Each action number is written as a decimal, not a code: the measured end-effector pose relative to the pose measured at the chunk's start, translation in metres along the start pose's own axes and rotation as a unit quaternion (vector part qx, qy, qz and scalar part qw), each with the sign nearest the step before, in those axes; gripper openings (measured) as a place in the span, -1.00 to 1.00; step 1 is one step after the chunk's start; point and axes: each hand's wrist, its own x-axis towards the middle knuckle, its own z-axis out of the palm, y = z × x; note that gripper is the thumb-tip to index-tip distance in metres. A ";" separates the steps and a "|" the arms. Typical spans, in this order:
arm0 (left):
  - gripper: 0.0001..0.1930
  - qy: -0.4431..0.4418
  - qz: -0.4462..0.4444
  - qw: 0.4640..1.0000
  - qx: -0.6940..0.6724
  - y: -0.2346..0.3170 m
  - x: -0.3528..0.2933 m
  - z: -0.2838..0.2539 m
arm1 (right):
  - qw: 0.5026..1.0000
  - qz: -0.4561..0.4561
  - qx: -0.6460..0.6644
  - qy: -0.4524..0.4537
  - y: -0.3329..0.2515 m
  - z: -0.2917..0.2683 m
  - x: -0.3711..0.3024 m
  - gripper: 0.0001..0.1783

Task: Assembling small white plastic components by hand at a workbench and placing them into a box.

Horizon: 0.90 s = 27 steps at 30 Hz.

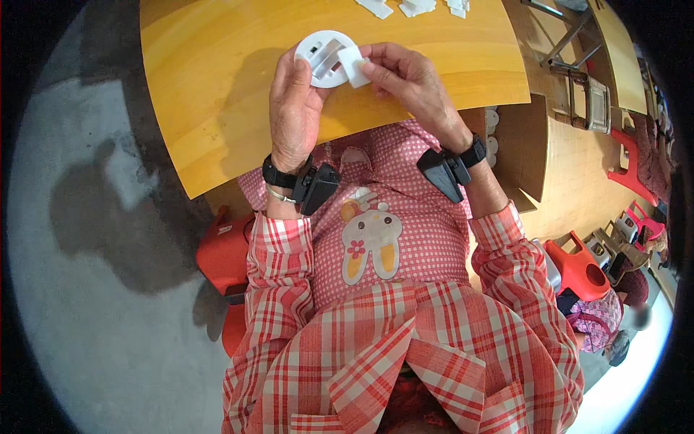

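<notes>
My left hand (296, 101) is closed round the edge of a round white plastic device (309, 48). A rectangular recess shows in its face, along with a small dark slot. My right hand (405, 76) pinches a small white rectangular cover (353, 66) between thumb and fingers. The cover is tilted and overlaps the right side of the device; whether the two touch I cannot tell. Both hands are raised over the near part of the yellow table (217, 87).
Several white flat pieces (418, 6) lie at the table's far edge. An open cardboard box (522, 148) with round white parts (491, 130) stands below on the right. Red stools (582, 267) and a wooden stool (589, 101) are farther right. A red seat (225, 249) is at my left.
</notes>
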 end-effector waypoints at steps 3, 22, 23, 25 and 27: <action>-0.63 -0.007 0.003 1.000 -0.002 0.001 -0.001 -0.002 | 0.999 0.028 -0.014 -0.017 -0.002 0.006 -0.003 -0.68; -0.49 -0.068 -0.096 0.993 -0.006 0.012 -0.001 0.000 | 0.934 -0.170 -0.294 -0.115 -0.066 -0.020 0.038 -0.83; -0.50 -0.081 -0.088 0.993 -0.005 0.012 0.000 0.000 | 0.936 -0.183 -0.282 -0.106 -0.064 -0.021 0.038 -0.83; -0.50 -0.098 -0.088 0.991 -0.001 0.006 0.001 -0.007 | 0.938 -0.195 -0.270 -0.096 -0.059 -0.023 0.038 -0.82; -0.50 -0.114 -0.087 0.990 0.004 0.007 0.002 -0.008 | 0.939 -0.203 -0.266 -0.081 -0.057 -0.024 0.038 -0.82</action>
